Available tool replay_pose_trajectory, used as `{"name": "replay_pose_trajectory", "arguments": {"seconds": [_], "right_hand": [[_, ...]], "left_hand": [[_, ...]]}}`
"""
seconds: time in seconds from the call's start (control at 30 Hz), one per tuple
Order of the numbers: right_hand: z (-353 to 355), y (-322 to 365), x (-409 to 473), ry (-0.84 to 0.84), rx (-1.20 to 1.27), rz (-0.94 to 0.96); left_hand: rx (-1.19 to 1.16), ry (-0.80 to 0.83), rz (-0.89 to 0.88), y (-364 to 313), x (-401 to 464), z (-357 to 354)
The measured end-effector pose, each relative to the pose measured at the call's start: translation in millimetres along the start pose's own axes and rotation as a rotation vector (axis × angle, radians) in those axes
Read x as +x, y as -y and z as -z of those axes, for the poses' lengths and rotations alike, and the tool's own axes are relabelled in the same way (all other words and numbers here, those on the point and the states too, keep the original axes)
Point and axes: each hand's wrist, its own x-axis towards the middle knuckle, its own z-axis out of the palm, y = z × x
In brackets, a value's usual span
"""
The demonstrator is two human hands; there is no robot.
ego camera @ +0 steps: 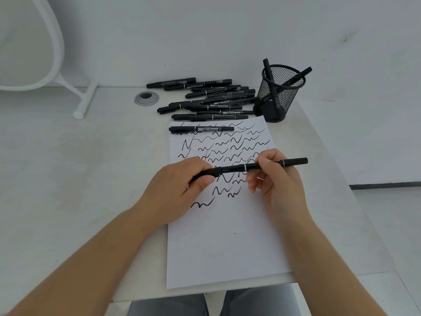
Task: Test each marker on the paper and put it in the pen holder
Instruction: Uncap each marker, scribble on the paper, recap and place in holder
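Above the scribbled paper, both hands grip a capped black marker level.

White desk here, with a scribbled-on sheet of paper lying flat on it. Behind that there's a pile of black markers and a mesh pen holder, plus a round cable grommet.

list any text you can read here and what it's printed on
"TWIN MARKER": on the barrel of the marker lying across the paper's top edge.
"TWIN MARKER": on one marker in the pile.
Other pile markers and the held marker: labels too small or blurred to read.
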Motion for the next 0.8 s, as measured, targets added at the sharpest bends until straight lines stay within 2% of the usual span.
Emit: {"name": "replay_pose_trajectory", "arguments": {"seconds": [0.27,0.47,0.8], "right_hand": [[-3.3,-1.8,-5.1,0.131,-0.140,0.061],[-4.5,-1.2,-7.1,0.158,-0.118,0.088],[-9.2,2.3,-10.9,0.175,-0.188,0.122]], "left_hand": [[-0.090,0.006,-0.003,-4.1,-0.8,-1.9],[-0.031,0.014,0.017,-4.7,-1.3,-1.9],[-0.086,0.068,0.015,-2.0,-1.3,-0.8]]}}
